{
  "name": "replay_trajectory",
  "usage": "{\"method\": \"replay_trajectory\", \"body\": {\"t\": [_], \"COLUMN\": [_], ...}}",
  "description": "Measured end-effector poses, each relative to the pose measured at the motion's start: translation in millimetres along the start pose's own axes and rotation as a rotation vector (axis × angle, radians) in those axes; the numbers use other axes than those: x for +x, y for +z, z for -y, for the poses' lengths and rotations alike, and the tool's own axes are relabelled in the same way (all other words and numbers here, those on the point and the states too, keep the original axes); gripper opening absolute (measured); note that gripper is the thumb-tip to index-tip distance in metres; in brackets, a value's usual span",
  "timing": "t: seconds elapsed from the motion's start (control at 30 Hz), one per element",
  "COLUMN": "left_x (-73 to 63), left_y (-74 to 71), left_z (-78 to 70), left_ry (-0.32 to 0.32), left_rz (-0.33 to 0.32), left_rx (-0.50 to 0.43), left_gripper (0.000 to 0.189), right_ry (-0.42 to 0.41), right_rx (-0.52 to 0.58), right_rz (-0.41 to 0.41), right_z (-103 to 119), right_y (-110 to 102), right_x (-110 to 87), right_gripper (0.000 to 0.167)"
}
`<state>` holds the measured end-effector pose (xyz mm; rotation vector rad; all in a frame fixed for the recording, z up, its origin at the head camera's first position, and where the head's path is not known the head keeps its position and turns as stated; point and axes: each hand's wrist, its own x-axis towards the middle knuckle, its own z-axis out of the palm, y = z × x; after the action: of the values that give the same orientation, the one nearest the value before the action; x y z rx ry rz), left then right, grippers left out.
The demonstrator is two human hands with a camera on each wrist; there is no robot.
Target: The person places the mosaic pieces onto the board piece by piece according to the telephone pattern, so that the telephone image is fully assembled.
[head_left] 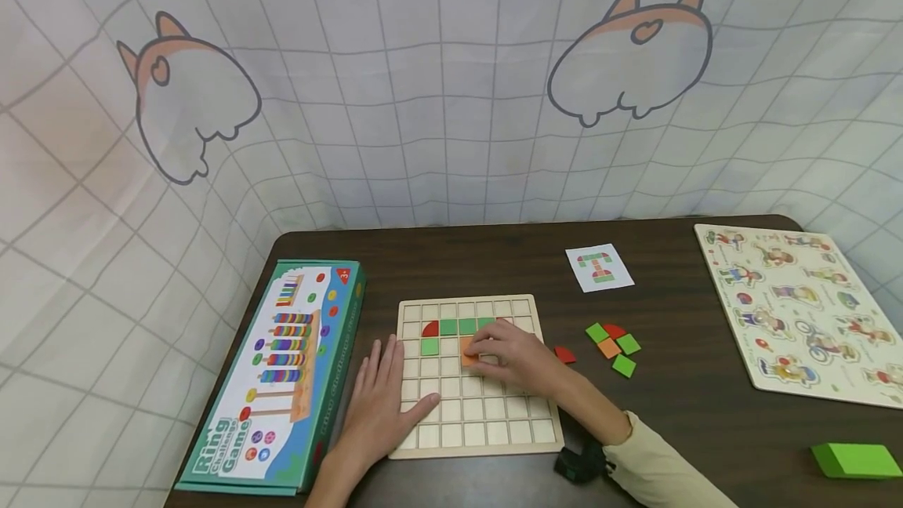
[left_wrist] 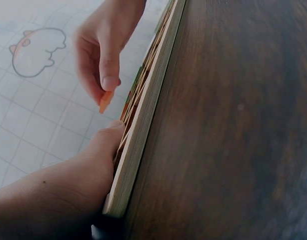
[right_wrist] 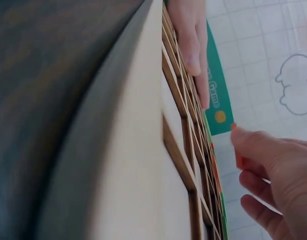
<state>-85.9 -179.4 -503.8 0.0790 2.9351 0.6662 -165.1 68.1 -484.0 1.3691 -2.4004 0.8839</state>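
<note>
A wooden grid board (head_left: 451, 411) lies on the dark table. My left hand (head_left: 381, 398) rests at its left edge, fingers straight and thumb spread onto the grid. Over the board's upper middle, my right hand (head_left: 511, 355) pinches an orange tile (left_wrist: 106, 101) between thumb and fingers; both wrist views show this tile raised off the grid. In the upper rows sit a red rounded tile (head_left: 430, 328), several green square tiles in a row (head_left: 448, 327), and a green square tile (head_left: 429, 346) below the red one. The right hand partly covers the row's right end.
Loose red, green and orange tiles (head_left: 624, 367) lie right of the board. Behind them is a pattern card (head_left: 621, 277). A game box (head_left: 282, 382) stands close on the left. At far right are a picture board (head_left: 797, 312) and a green block (head_left: 857, 461).
</note>
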Motion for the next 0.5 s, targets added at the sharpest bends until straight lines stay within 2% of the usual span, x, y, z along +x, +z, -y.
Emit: {"method": "replay_trajectory", "body": {"t": [0.23,0.5], "left_x": [-0.1,-0.4], "left_y": [-0.2,0.0], "left_z": [0.4,0.7], "left_ry": [-0.001,-0.001], "left_rz": [0.004,0.000], "left_rx": [0.003,-0.004], "left_gripper": [0.105,0.105], "right_ry": [0.014,-0.017], "right_rx": [-0.154,-0.172], "right_rz": [0.122,0.172], "right_z": [5.8,8.0], "right_y": [2.8,-2.5], "right_x": [-0.5,0.9], "right_gripper": [0.007,0.009]}}
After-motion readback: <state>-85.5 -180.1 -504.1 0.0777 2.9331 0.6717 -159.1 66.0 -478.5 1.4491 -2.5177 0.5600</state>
